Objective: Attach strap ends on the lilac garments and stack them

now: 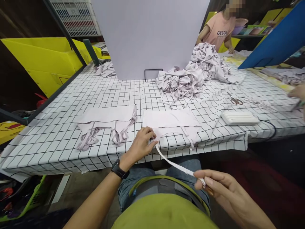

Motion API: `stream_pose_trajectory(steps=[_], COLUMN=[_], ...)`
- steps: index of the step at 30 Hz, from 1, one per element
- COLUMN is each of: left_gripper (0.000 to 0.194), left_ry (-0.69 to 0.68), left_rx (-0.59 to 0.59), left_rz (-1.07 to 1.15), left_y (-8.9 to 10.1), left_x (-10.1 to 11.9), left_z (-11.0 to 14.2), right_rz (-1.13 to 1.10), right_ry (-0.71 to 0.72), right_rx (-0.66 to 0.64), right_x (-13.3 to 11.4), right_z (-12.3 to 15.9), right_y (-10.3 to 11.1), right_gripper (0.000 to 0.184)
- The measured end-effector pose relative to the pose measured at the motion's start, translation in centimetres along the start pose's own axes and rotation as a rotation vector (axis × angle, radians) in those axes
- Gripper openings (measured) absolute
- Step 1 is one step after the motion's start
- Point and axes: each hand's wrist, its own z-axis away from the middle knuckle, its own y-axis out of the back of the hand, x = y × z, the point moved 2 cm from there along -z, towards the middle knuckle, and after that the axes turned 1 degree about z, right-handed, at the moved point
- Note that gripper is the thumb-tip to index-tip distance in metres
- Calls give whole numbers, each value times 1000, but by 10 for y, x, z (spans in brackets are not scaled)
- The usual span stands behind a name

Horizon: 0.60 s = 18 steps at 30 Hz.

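Note:
My left hand (142, 143) rests at the table's front edge, fingers pinched on the corner of a pale lilac fabric piece (170, 122) where a strap begins. That white strap (175, 165) runs down and right, pulled taut, to my right hand (222, 188), which pinches its free end above my lap. A second folded lilac piece with loose straps (107, 122) lies flat to the left of my left hand.
A heap of lilac garments (190, 76) sits behind on the checked tablecloth (71, 95). Scissors (235, 100) and a white flat device (239, 117) with a cable lie at right. A person in a pink shirt (219, 31) works at the far side. White board (147, 38) stands upright.

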Motion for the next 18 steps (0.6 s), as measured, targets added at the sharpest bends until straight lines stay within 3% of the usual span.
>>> stream_pose_trajectory(steps=[3, 7, 10, 18], left_gripper=[8, 13, 19, 14], left_ry=[-40, -57, -39, 48], left_rx=[81, 35, 6, 46], left_rz=[102, 398, 487, 462], left_y=[3, 7, 8, 4], left_x=[21, 58, 75, 64], left_z=[3, 10, 12, 4], right_rz=[-160, -50, 44, 367], right_ry=[-51, 31, 101, 284], right_rx=[-35, -23, -48, -86], right_x=[-2, -7, -12, -27], right_z=[-20, -47, -59, -74], right_y=[-15, -30, -39, -51], right_gripper=[42, 41, 36, 32])
